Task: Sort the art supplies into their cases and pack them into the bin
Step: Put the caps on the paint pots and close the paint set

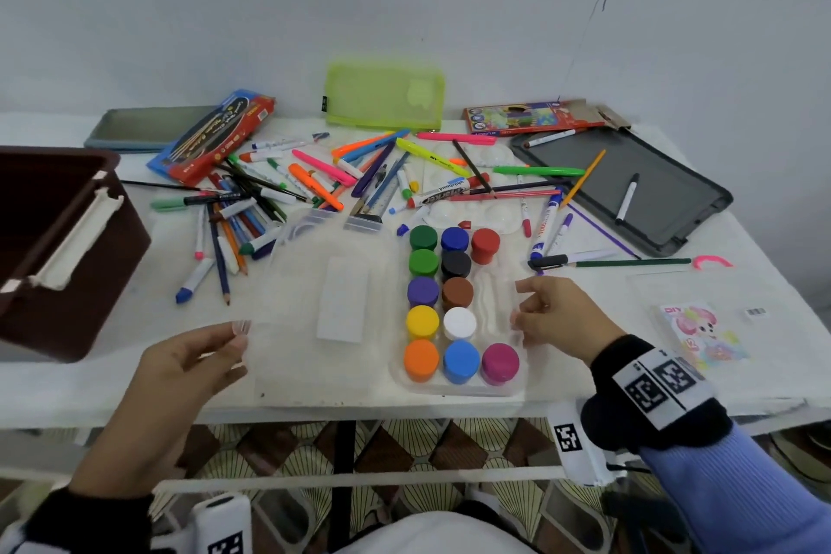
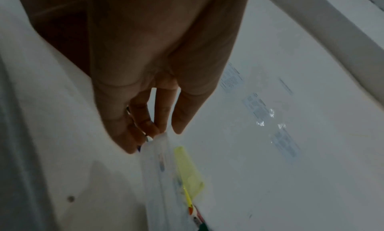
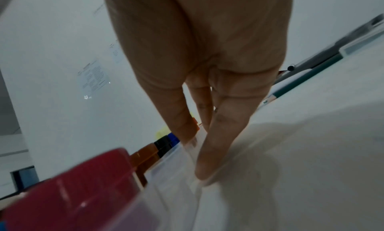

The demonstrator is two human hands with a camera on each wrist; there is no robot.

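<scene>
Thirteen paint pots (image 1: pixel 454 306) stand in one clear tray (image 1: pixel 499 389): two green, two blue, one each of red, black, purple, brown, yellow, white, orange and magenta. Two printed boxes (image 1: pixel 211 137), one green mesh pouch (image 1: pixel 384 97), one brown bin (image 1: pixel 58 247); loose markers too tangled to count

Head view faces down over the bench (image 1: pixel 764 265); each wrist view looks close along its fingers; all share the paint case (image 1: pixel 503 297)

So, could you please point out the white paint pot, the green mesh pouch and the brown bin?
white paint pot (image 1: pixel 459 322), head view, top of its lid
green mesh pouch (image 1: pixel 384 94), head view, middle of its face
brown bin (image 1: pixel 67 301), head view, outer side wall
</scene>
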